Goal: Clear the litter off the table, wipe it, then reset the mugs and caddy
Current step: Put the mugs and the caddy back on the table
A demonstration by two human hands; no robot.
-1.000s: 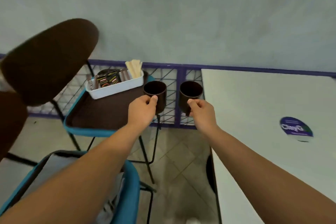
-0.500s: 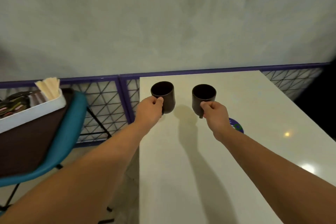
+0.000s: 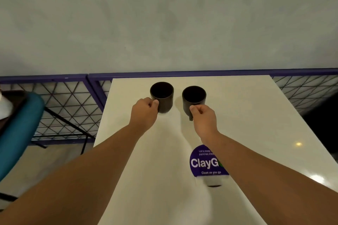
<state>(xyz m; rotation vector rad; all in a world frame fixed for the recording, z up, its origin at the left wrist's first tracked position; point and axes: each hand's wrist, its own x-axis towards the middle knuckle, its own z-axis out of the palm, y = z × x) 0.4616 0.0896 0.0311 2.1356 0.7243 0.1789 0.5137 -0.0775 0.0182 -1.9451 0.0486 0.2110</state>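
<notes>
Both mugs have travelled from beside the chair to the far end of the desk (image 3: 256, 133), toward twelve o'clock. Left hand (image 3: 144, 113) grips the handle of the left mug (image 3: 161, 97), fingers curled round it; right hand (image 3: 204, 118) pinches the handle of the right mug (image 3: 194, 99). Whether either base touches the desk, I cannot tell. Both mugs look empty inside. Resetting seems under way; the caddy, barely visible at nine o'clock, is not yet back.
</notes>
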